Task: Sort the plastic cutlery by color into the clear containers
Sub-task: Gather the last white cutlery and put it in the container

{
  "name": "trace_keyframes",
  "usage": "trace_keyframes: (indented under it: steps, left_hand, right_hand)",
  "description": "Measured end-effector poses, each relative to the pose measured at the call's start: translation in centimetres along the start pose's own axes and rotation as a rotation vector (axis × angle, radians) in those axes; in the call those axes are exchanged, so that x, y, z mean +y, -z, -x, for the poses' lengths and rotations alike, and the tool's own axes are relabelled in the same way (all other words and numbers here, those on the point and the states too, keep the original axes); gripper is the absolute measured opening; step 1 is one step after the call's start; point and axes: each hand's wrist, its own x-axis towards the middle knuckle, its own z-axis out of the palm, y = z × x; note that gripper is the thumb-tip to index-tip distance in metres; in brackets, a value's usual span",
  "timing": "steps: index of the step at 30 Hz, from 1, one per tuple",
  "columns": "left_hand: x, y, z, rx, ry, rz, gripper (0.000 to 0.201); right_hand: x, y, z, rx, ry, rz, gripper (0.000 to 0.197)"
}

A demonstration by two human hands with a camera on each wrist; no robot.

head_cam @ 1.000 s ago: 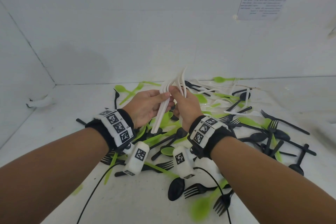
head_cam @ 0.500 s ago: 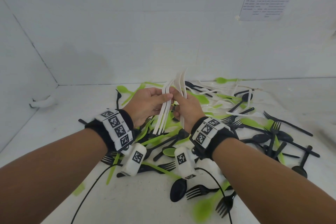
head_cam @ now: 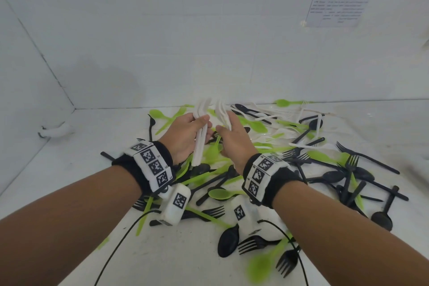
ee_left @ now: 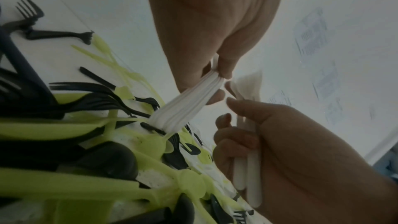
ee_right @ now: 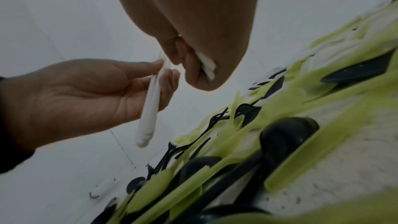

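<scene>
While the pile [head_cam: 267, 165] crowds the table [head_cam: 69, 146], both hands [head_cam: 185, 137] apparently grip white cutlery [head_cam: 200, 137].

A bare, white-walled recording booth or lab bench rather than a home.

Plain white panel walls [head_cam: 209, 30] meet a scuffed white work surface [head_cam: 185, 251]; a printed paper sheet [head_cam: 339, 0] is taped high on the back wall, its text too blurred to read. Black wristbands with square coded markers [head_cam: 151, 165] and white wrist-mounted camera units [head_cam: 175, 204] trailing black cables [head_cam: 120, 239] point to a data-collection setup.
</scene>
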Motion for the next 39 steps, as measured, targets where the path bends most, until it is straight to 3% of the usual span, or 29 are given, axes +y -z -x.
trace_keyframes:
  steps: [2, 7, 11, 21, 26, 28, 30, 36, 39]
  left_hand:
    - [-0.2, -0.6, 0.1, -0.020, -0.016, 0.001, 0.020]
    - [-0.6, -1.3, 0.7, -0.043, -0.045, 0.027, 0.022]
    - [-0.6, -1.4, 1.2, -0.093, -0.030, -0.006, 0.020]
    - [-0.7, -1.6, 1.5, -0.065, -0.051, -0.061, 0.026]
    - [-0.5, -1.7, 1.5, -0.081, -0.036, -0.034, 0.024]
    - [-0.5, -1.8, 1.7, -0.112, -0.024, -0.052, 0.021]
    - [-0.5, -1.8, 1.7, -0.137, -0.022, -0.085, 0.022]
    - [-0.6, -1.9, 1.2, -0.155, -0.047, -0.122, 0.023]
    - [-0.7, -2.0, 1.3, -0.167, -0.037, -0.146, 0.028]
  right_hand:
    - [0.0, -0.5, 0.2, -0.013, 0.032, -0.026, 0.049]
    - [0.5, -1.1, -0.5, -0.081, -0.098, -0.066, 0.057]
    - [0.2, -0.5, -0.6, -0.178, -0.115, -0.024, 0.066]
    - [-0.9, 0.1, 0.1, -0.265, -0.209, -0.171, 0.050]
    - [-0.1, 0.7, 0.0, -0.296, -0.231, -0.252, 0.055]
    - [-0.1, 1.2, 0.3, -0.305, -0.255, -0.251, 0.044]
    - [-0.2, 1.5, 0.3, -0.284, -0.286, -0.253, 0.036]
    - [-0.2, 1.2, -0.3, -0.220, -0.283, -0.229, 0.057]
    - [0.0, 1.5, -0.5, -0.177, -0.288, -0.258, 0.045]
